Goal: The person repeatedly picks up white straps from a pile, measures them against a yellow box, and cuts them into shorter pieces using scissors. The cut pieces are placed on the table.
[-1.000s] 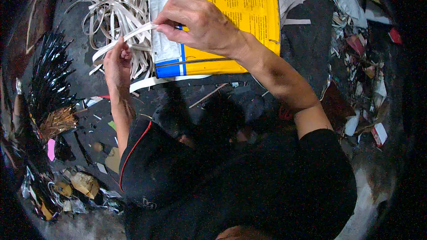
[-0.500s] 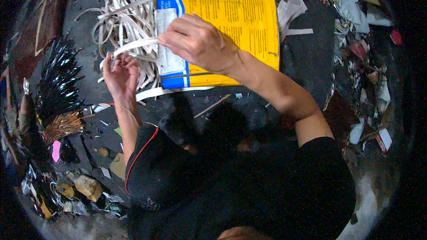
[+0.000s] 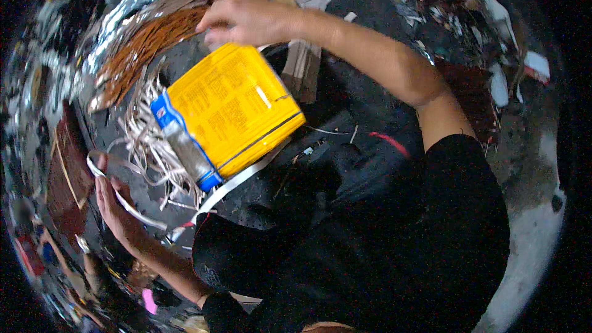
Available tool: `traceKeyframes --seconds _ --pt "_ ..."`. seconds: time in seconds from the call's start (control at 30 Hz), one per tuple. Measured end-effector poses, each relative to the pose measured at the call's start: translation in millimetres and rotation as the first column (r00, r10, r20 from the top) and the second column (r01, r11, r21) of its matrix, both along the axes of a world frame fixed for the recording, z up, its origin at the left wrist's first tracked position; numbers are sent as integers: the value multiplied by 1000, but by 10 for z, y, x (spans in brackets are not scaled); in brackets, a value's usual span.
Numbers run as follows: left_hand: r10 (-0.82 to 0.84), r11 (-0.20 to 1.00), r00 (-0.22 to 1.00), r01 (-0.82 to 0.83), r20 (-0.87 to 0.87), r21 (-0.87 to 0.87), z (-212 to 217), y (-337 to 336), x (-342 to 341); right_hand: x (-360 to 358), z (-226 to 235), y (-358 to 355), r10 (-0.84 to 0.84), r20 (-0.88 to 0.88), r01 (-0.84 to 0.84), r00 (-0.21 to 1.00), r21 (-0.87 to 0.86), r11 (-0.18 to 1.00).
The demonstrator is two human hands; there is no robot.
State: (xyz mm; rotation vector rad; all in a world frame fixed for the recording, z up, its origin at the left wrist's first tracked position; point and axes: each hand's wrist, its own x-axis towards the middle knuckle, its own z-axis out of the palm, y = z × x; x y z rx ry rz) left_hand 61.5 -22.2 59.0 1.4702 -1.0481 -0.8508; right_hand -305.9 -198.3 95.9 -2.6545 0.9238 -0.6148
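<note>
your left hand (image 3: pixel 114 206) lay low at the left, fingers curled loosely round a white strip (image 3: pixel 132 206) that looped over the hand and ran on toward your lap; the grip looked light, the strip passing between thumb and fingers rather than clenched. just beside that hand, toward the middle, sat a loose pile of white strips (image 3: pixel 154 148), tangled and fanned out on the dark work surface (image 3: pixel 345 117).

your right hand (image 3: pixel 243 21) was stretched up to the top of the view, palm down, fingers bent downward at the upper edge of the yellow package (image 3: pixel 231 108). whether it actually pinched the package or only touched its corner, you couldn't tell from this angle. the package lay tilted across the middle, its blue-and-silver end pointing down-left onto the white strips, a long white strip running out from under its lower edge.

above the package to the left lay a bundle of brown strips (image 3: pixel 145 46) with crinkled silver foil (image 3: pixel 132 6) along it. a piece of brown cardboard (image 3: pixel 302 68) stood just right of the package. scraps littered the far right.
</note>
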Motion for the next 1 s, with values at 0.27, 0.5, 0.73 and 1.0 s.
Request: traceKeyframes --seconds 0.27,0.5,0.73,1.0 --pt "-340 907 919 262 202 330 80 -99 -230 -2017 -1103 111 -528 91 483 845 294 825" --pt "-613 732 718 362 328 577 835 -29 -1185 -1565 -2112 -127 -446 -13 439 895 203 875" --pt "-753 555 611 388 246 736 1118 -63 -2129 -1814 -3021 -323 -421 57 420 905 16 907" --pt "-942 255 335 705 7 661 299 24 -3284 -1613 -2393 365 -581 298 547 758 197 814"
